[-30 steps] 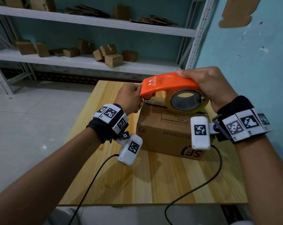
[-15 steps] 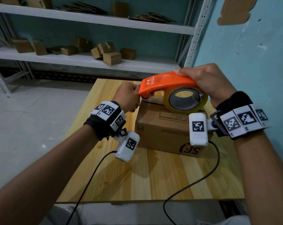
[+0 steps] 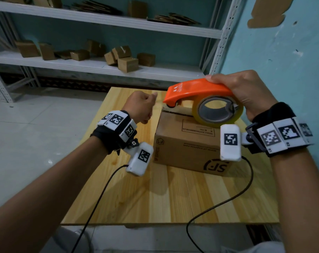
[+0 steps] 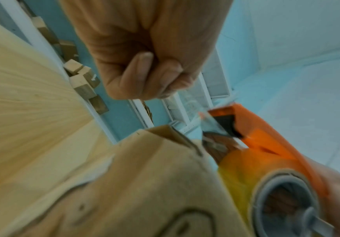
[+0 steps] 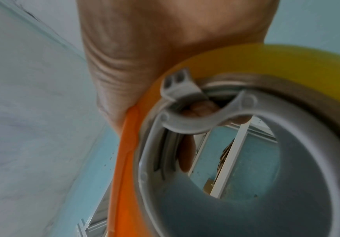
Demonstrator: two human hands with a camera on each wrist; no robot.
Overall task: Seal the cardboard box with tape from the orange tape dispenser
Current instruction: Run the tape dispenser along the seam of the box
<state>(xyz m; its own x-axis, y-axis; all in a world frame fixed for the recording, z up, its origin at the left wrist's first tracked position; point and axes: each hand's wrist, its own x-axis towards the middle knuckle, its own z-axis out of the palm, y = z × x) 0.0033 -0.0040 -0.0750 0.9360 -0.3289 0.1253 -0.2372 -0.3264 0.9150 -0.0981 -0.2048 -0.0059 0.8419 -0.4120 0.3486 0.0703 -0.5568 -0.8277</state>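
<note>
A brown cardboard box (image 3: 184,145) (image 4: 155,184) with an SF logo sits on the wooden table (image 3: 173,198). Just above its top my right hand (image 3: 242,90) (image 5: 165,40) grips the orange tape dispenser (image 3: 195,89) (image 4: 266,136) (image 5: 124,160) from above, with the yellowish tape roll (image 3: 217,110) (image 5: 287,61) toward me. My left hand (image 3: 141,105) (image 4: 144,56) is curled into a fist left of the dispenser's mouth, pinching the end of a clear tape strip (image 4: 193,105) that runs back to the dispenser. A box flap (image 4: 171,133) stands slightly raised at the far corner.
White metal shelves (image 3: 82,64) with several small cardboard boxes stand behind the table. A blue wall (image 3: 283,52) is close on the right. Two black cables (image 3: 228,201) trail over the table's near edge. Grey floor lies to the left.
My left hand has moved left, away from the dispenser's mouth, drawing a short length of tape out. The dispenser has stayed above the box in my right hand.
</note>
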